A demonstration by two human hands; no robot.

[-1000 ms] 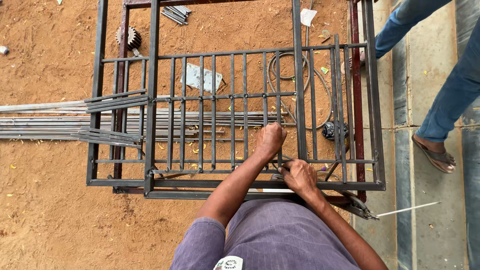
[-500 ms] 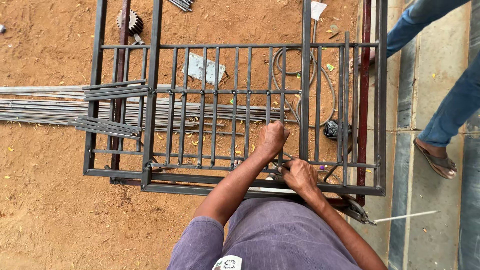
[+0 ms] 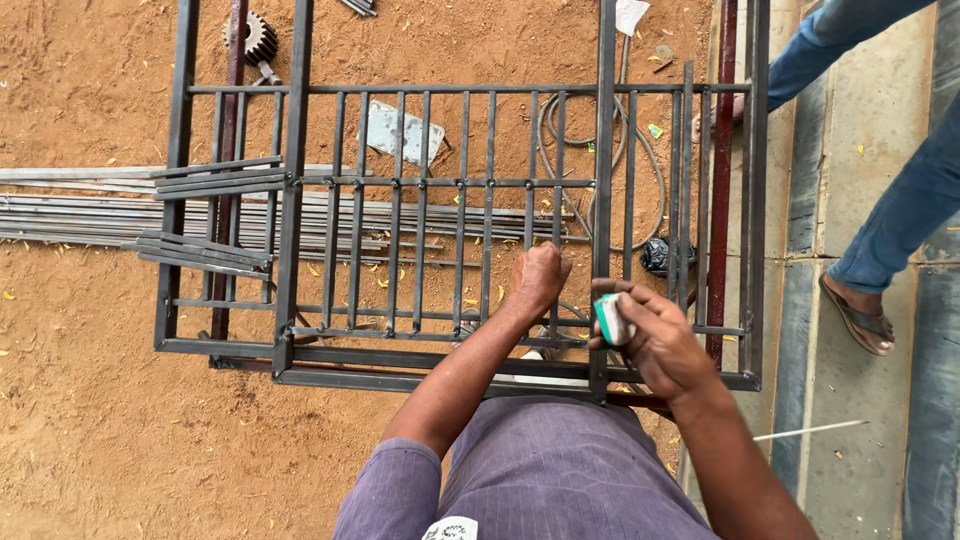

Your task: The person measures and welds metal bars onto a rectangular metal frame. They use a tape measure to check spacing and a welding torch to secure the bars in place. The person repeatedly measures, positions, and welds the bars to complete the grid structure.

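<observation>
Your left hand is clenched around a bar of the metal gate. Your right hand grips a small green and white block just right of it.

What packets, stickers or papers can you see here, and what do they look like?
Small packet: in the right hand, rounded, white with a green edge.
Flat pale grey sheet: on the sand behind the metal grille, rectangular.
White scrap: on the sand at the top edge, crumpled.

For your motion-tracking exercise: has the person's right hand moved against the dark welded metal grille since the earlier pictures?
Yes. The right hand has lifted off the grille's lower rail, now beside the thick upright bar, holding a small green-and-white block.
</observation>
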